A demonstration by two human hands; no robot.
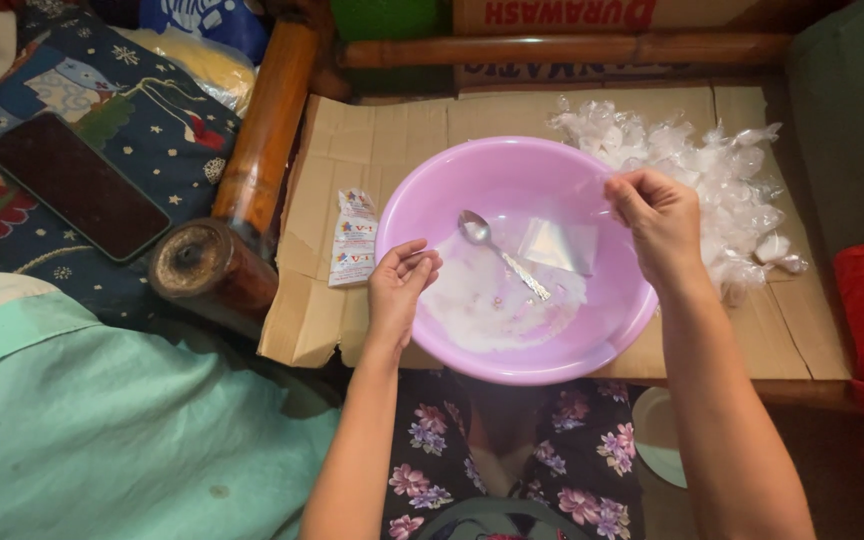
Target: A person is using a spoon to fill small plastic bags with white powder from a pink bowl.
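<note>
- A dark phone [77, 186] lies on a patterned blue cloth [152, 120] at the far left, beside a thick bamboo post [214, 268].
- A small printed sachet [354, 238] lies on the cardboard sheet [392, 130], just left of the bowl.
- The left hand [399, 290] hovers over the near left rim, fingertips pinched together on something too small to tell.
- The pink plastic bowl [452, 190] holds a metal spoon [497, 252] lying in a thin layer of white powder [482, 310].
- The right hand [658, 222] pinches the top of a small clear plastic bag [558, 245], which hangs over the bowl's middle.
- A heap of filled, knotted clear bags [712, 170] lies on the cardboard right of the bowl.
</note>
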